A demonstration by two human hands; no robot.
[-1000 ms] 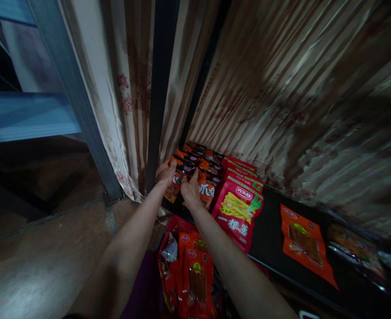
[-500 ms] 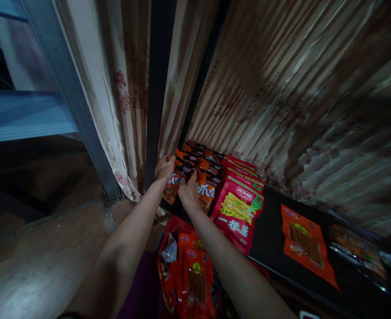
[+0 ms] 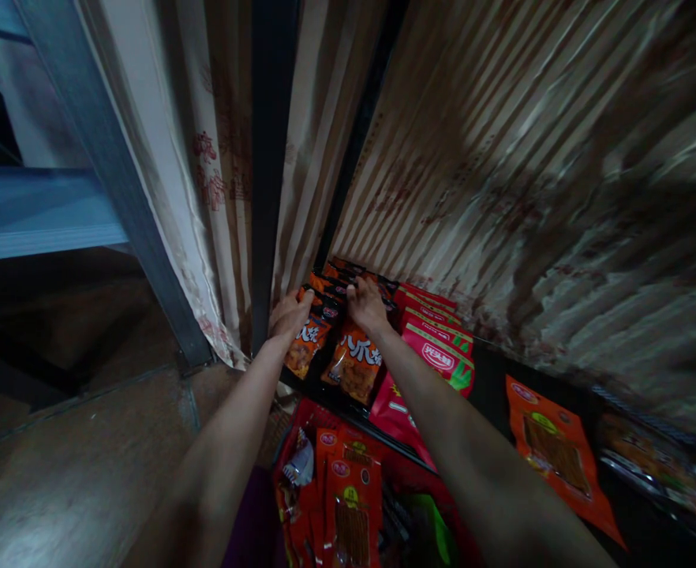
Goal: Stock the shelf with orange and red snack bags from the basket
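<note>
Two columns of orange-and-black snack bags stand at the left end of the black shelf. My left hand point(image 3: 290, 314) is curled against the left edge of the front left snack bag point(image 3: 308, 342), its fingertips partly hidden. My right hand point(image 3: 369, 306) has its fingers bent over the top of the front right snack bag point(image 3: 355, 364), which leans back with its face showing. More bags of the same kind point(image 3: 331, 276) are lined up behind. Red-pink snack bags point(image 3: 436, 347) stand just right of them, partly covered by my right forearm.
Below the shelf point(image 3: 490, 386), a red basket point(image 3: 306, 410) holds orange packets point(image 3: 351, 497) and a green one point(image 3: 431, 525). Farther right on the shelf lie an orange packet point(image 3: 558, 450) and a dark shiny package point(image 3: 649, 465). A dark post point(image 3: 274, 158) and curtain point(image 3: 502, 158) stand behind.
My right hand has moved up and right, from the front of the right snack bag to its top, uncovering its face. My left hand stays at the left column. The view has shifted slightly.
</note>
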